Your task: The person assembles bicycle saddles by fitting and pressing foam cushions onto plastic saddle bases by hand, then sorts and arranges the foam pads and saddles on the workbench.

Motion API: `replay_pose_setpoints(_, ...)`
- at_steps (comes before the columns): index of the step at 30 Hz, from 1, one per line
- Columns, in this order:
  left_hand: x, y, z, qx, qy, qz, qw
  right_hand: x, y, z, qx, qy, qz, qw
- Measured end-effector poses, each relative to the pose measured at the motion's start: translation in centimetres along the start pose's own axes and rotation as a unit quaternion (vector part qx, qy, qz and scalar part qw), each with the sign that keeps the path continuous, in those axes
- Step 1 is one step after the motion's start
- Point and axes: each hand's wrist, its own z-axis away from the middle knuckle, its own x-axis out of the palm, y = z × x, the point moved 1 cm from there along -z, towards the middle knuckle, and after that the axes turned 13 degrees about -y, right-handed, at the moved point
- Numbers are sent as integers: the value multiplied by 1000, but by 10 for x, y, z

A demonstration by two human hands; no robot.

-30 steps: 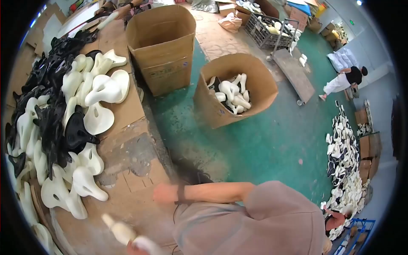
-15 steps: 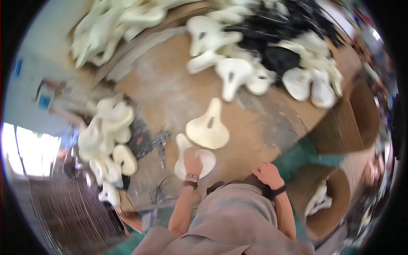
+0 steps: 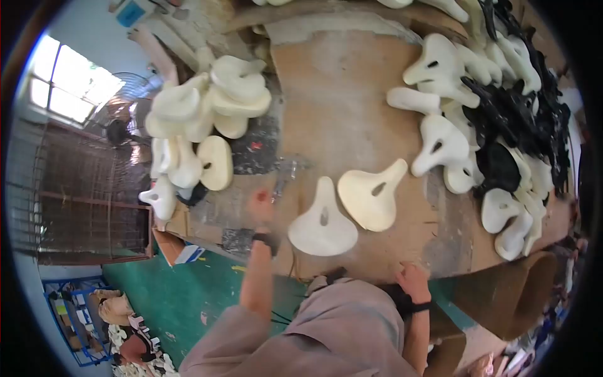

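Two bicycle saddle foam pads lie side by side on the cardboard-covered table [image 3: 333, 100]. The paler saddle pad [image 3: 323, 240] points its nose away from me; the creamier saddle pad [image 3: 367, 204] is turned with its nose to the upper right. My left hand [image 3: 259, 202] is over the table to the left of the pads, apart from them. Motion smears its fingers, and a small red spot shows there. My right hand [image 3: 414, 283] rests at the table's front edge below the creamier pad, fingers loosely bent and apart, holding nothing visible.
Piled saddle pads [image 3: 182, 103] stand at the left. More pads [image 3: 440, 141] lie with black covers [image 3: 509, 113] at the right. A shiny metal tool [image 3: 287, 171] lies beyond my left hand. A cardboard box [image 3: 509, 295] stands at the lower right, a fan [image 3: 119, 129] at the left.
My view has swung to the left. My left hand has come off the paler saddle pad and moved left. My right hand stays by the table edge.
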Motion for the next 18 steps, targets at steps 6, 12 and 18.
replay_pose_setpoints(6, -9, -26, -19, -105, -135, 68, 983, -21, -6, -29, 13, -30, 6, 999)
replay_pose_setpoints(12, 58, 68, 26, 52, -231, -58, 970, -49, -28, -70, -15, 18, -83, 996)
replay_pose_setpoints(18, 106, 147, 50, 89, -322, -95, 938, -40, -49, -139, -10, 75, -184, 980)
